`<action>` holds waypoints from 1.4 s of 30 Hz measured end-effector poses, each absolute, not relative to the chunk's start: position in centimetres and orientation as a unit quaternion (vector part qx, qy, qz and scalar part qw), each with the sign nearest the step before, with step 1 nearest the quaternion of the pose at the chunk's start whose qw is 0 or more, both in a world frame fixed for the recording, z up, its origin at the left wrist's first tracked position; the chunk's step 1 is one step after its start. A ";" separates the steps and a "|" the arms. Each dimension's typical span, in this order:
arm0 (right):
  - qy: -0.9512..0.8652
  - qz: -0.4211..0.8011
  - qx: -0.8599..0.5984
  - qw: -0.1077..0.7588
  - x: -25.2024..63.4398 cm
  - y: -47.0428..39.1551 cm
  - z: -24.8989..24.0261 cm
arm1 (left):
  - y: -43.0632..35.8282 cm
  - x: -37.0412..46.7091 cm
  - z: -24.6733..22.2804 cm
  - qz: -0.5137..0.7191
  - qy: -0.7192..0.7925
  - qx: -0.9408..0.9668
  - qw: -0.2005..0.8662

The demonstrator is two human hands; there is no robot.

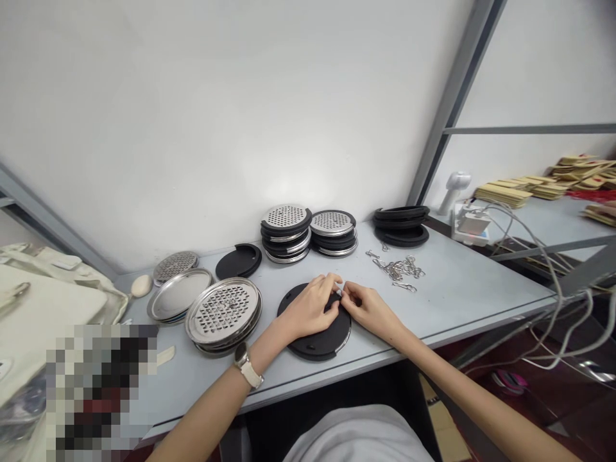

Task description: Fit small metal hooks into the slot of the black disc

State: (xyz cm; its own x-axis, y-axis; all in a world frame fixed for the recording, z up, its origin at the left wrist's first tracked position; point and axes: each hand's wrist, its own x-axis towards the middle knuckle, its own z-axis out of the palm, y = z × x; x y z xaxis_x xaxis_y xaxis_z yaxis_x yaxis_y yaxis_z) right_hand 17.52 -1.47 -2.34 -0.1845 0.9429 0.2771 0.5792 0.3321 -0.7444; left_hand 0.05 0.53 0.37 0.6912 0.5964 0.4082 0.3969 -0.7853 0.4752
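Note:
A black round tray-like disc [323,343] lies on the table in front of me, with a thin metal rim showing at its lower right edge. My left hand [310,305] rests over it, fingers bent and gripping near its upper right edge. My right hand [366,308] is closed in a pinch at that same edge, its fingertips meeting those of my left. A small pale glint shows between them; what it is stays hidden. Right of my hands lies a loose pile of metal snap hooks [402,268].
Grater discs in black holders stand in two stacks [287,240] [333,234] by the wall. Black rings [401,234] are piled to their right. On the left are more grater plates [224,311], metal trays [180,295] and a black holder [231,263]. White cables [543,256] hang at right.

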 end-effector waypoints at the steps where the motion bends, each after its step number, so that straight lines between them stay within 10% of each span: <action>1: -0.726 0.249 -0.522 0.373 17.6 -1.4 -2.3 | 0.5 0.1 0.4 0.281 0.274 0.903 0.177; 42: -0.755 0.248 -0.509 0.332 17.7 -1.4 -1.9 | 0.2 0.3 0.5 0.276 0.306 0.899 0.147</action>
State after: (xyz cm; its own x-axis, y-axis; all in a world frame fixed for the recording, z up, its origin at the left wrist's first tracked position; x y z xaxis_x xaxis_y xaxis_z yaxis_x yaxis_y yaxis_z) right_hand 17.72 -1.41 -1.94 -0.2623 0.9325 0.2484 0.6036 0.3593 -0.7117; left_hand 0.34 0.20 0.54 0.6603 0.6318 0.4060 0.4703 -0.7693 0.4324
